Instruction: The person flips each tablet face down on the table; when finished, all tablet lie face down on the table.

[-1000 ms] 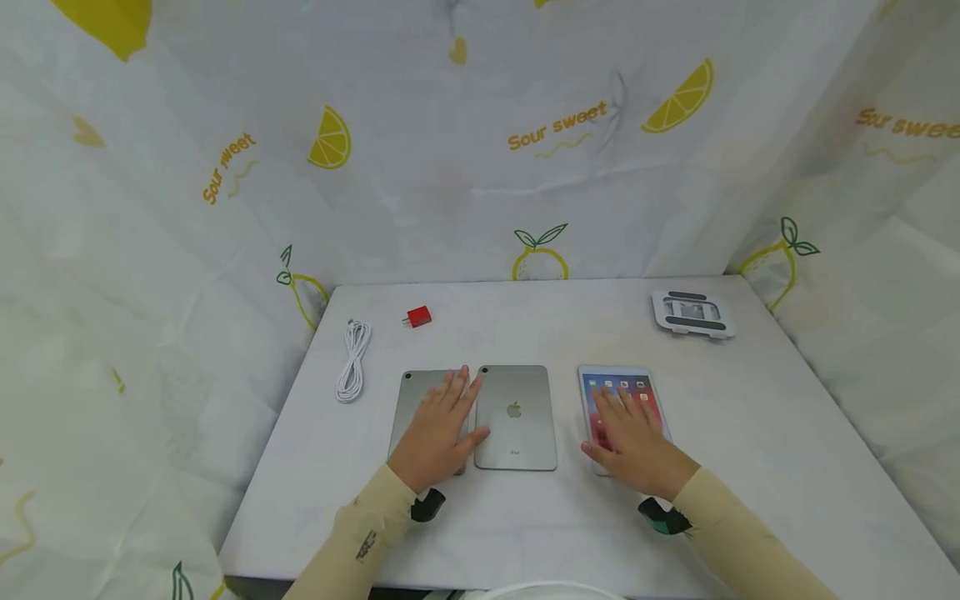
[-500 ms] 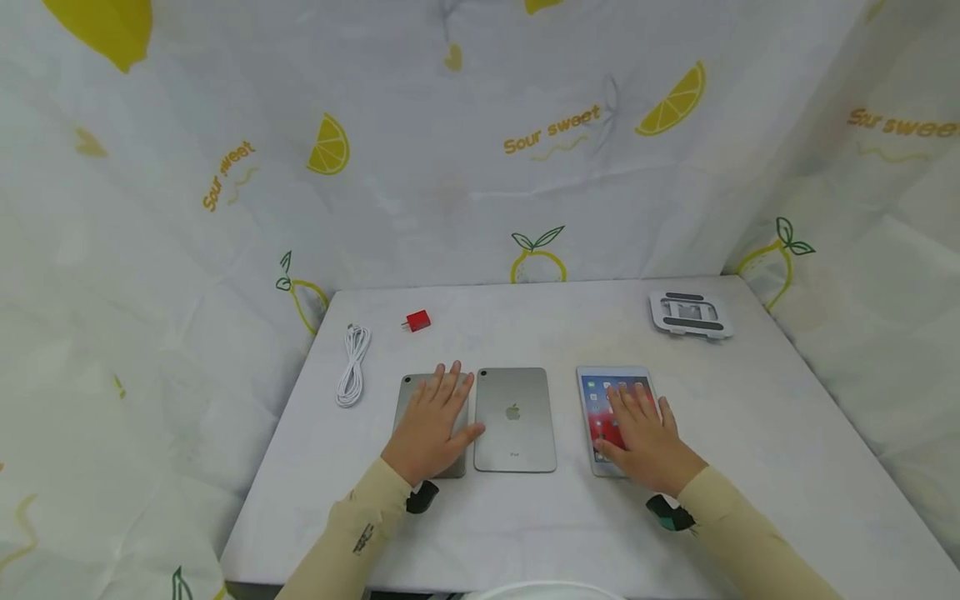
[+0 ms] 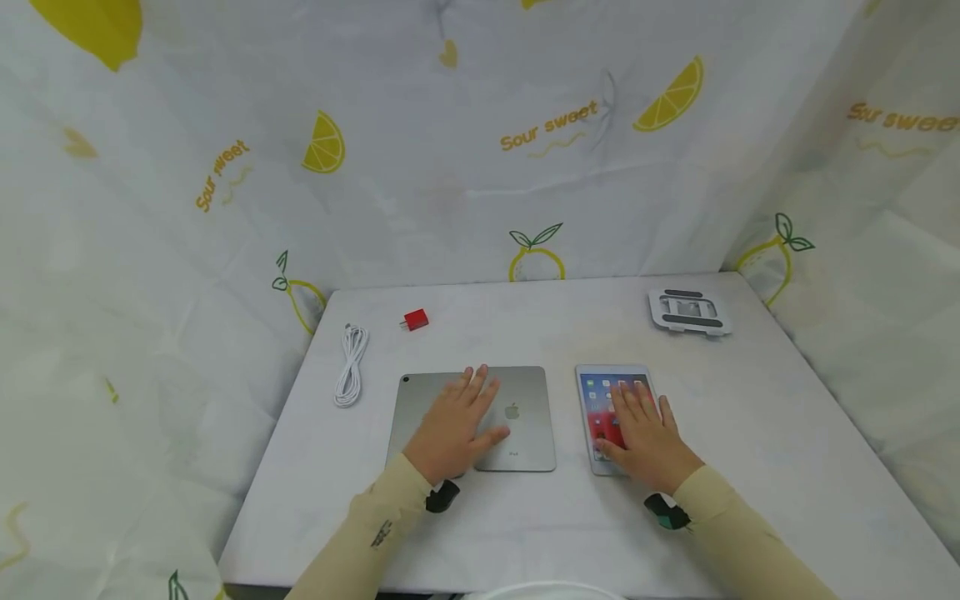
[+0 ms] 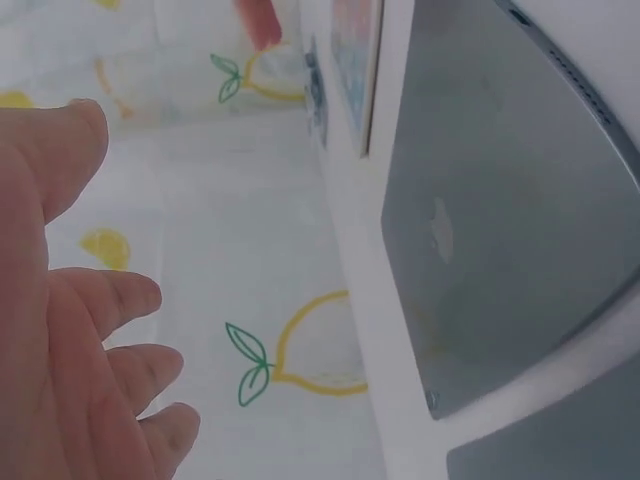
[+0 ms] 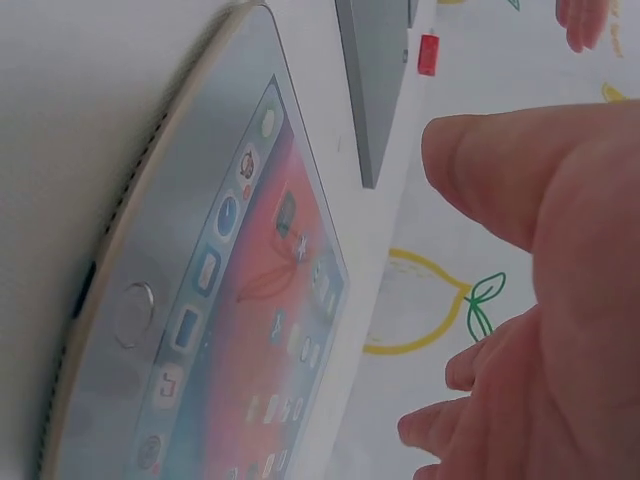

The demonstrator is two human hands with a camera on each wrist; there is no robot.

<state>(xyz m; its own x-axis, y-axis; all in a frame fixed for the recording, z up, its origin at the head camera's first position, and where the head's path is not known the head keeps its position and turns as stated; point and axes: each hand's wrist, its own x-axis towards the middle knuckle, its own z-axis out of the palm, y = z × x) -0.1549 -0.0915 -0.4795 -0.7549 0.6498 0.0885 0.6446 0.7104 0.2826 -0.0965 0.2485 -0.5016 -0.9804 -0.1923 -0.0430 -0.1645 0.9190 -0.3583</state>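
Presently we log both hands flat on tablets near the front edge of the white tabletop. Left hand lies palm down with fingers straight and spread, resting across the seam where two grey tablets sit face down, side by side. The left grey tablet is toward the left front part of the tabletop; the middle grey tablet, logo up, touches or nearly touches it, and we cannot tell from the head view whether a gap remains between them. The thumb reaches onto the middle one beside its logo. In the left wrist view the fingers appear relaxed and uncurled, gripping nothing, with the middle grey tablet just past them. Right hand rests open, fingers straight, on the lit tablet, which lies screen up just right of the grey pair, apart from them. The right wrist view shows its icons and home button, fingers extended, nothing pinched. Toward the back left corner we note a coiled white cable and a small red charger; near the back right corner, a folded white stand. Lemon-print cloth hangs around the tabletop.
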